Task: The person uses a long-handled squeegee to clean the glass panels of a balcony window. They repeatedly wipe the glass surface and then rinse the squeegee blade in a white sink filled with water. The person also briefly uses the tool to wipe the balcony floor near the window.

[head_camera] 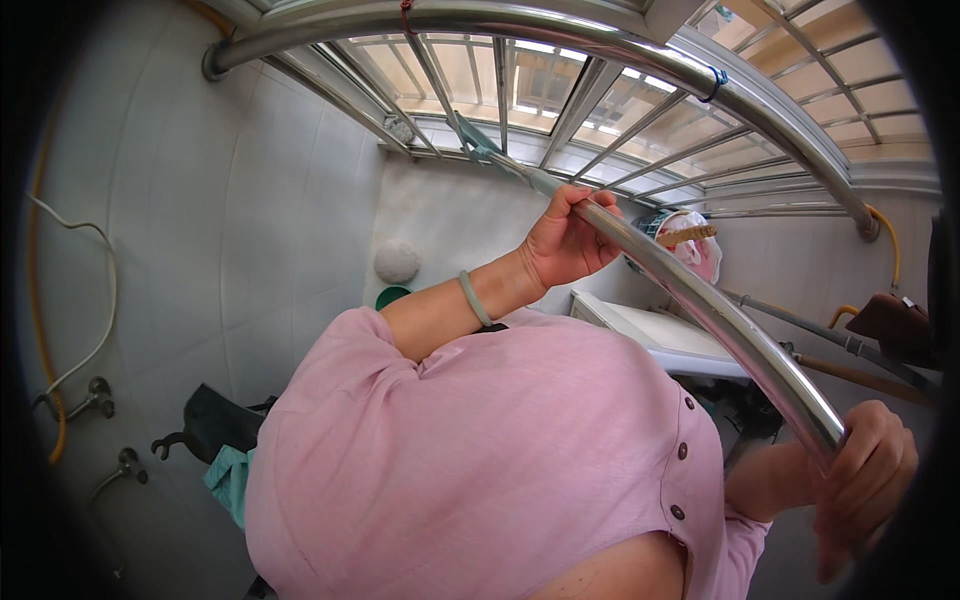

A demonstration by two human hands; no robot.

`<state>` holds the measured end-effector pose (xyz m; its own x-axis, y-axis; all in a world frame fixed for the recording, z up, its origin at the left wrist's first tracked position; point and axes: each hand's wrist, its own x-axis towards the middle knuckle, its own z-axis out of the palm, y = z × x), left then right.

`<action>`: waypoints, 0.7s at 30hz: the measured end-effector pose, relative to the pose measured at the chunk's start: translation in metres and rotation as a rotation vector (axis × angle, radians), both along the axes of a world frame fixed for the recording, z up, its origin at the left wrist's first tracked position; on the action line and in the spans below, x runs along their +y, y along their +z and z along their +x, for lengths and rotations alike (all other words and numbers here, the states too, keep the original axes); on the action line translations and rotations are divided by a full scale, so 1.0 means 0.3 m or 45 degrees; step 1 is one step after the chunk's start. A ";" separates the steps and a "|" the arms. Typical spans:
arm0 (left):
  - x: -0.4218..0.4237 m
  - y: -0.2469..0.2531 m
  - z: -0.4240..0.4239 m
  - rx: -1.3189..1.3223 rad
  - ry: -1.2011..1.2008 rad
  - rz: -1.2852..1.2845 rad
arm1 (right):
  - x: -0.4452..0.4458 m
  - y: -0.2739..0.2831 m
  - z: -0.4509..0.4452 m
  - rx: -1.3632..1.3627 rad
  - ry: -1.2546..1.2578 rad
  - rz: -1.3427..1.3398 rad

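A long shiny metal pole slants across the view, with a teal head at its far end by the window bars. My left hand, below a pale green bangle on the wrist, grips the pole near its upper part, thumb and fingertips around it. At the lower right, my right hand is closed around the near end; the picture's dark rim partly hides it. The head's exact kind cannot be told. It lies against or just in front of the grille; contact is unclear.
A thick steel rail arches overhead between the walls. Beyond my left hand are a bucket with a plastic bag and a white panel. Taps and a yellow hose are on the left wall; pipes run at right.
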<state>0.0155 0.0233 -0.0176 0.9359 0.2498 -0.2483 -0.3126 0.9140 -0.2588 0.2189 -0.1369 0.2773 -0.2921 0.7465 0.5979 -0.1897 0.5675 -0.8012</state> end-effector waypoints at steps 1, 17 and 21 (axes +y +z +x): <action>0.009 -0.002 0.012 0.024 -0.018 0.020 | 0.014 0.006 0.010 0.023 -0.016 0.006; 0.076 -0.258 0.081 0.578 -0.047 -0.324 | 0.231 -0.292 -0.176 0.060 -0.927 -0.253; -0.024 -0.288 0.145 0.844 -0.130 -0.322 | 0.158 -0.309 -0.170 0.273 -1.428 -0.498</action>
<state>0.0590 0.0161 -0.1040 0.5834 0.0288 -0.8117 -0.3937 0.8842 -0.2515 0.1680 -0.0894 0.1844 0.7123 0.6624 0.2319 0.1031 0.2281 -0.9682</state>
